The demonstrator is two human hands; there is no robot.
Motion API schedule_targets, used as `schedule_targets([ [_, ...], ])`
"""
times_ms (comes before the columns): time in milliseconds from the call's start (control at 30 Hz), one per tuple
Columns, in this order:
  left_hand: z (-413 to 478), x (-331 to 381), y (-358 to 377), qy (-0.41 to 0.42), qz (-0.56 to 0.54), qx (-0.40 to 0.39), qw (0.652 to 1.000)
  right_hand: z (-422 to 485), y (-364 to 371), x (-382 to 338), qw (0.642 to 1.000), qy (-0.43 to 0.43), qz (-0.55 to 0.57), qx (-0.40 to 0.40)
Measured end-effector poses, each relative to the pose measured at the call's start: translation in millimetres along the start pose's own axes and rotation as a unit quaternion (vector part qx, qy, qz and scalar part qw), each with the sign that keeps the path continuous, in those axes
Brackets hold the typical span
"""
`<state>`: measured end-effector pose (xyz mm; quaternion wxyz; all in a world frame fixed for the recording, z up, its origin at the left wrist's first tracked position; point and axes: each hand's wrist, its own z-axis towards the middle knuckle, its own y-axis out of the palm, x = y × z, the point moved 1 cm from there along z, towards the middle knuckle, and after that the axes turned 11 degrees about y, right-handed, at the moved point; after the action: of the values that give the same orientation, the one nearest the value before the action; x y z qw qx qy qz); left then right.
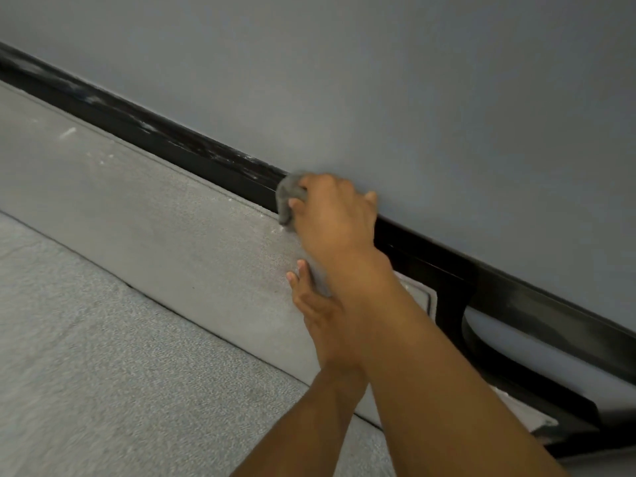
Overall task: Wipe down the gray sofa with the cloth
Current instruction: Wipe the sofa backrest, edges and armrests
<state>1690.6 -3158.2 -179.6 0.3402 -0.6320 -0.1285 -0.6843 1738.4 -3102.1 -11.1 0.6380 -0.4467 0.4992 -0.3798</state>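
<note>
The right hand (332, 220) grips the bunched cloth (288, 196) at the sofa (155, 208) back's top edge, so a hard swipe might smear dust onto the black ledge (206, 160).

Seat of the sofa (103, 373) fills the near left, and its back cushion (155, 215) rises just behind, running from far left to near right. Along the cushion's top edge runs a rail (172, 146), with the wall (378, 80) beyond it. The right hand (334, 215) sits at that top edge, cloth (288, 197) in its grip, touching the rail. The left hand (315, 304) lies flat on the cushion face, nearer, partly under the right forearm.
</note>
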Motion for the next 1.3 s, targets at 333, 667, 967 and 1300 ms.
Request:
schedule_targets([
  [333, -1, 20, -13, 0.059, 0.124, -0.059, 0.989, -78, -31, 196, 0.983, 0.080, -0.012, 0.164],
  [667, -3, 7, -25, 0.093, 0.146, -0.079, 0.982, -99, 45, 212, 0.921, 0.109, 0.165, 0.336],
  [967, -2, 2, -20, 0.109, 0.170, -0.066, 0.977, -83, 68, 162, 0.940, -0.038, 0.097, 0.326],
  [1300, -1, -8, -23, 0.133, 0.164, -0.065, 0.975, -97, 65, 205, 0.942, -0.064, 0.004, 0.329],
])
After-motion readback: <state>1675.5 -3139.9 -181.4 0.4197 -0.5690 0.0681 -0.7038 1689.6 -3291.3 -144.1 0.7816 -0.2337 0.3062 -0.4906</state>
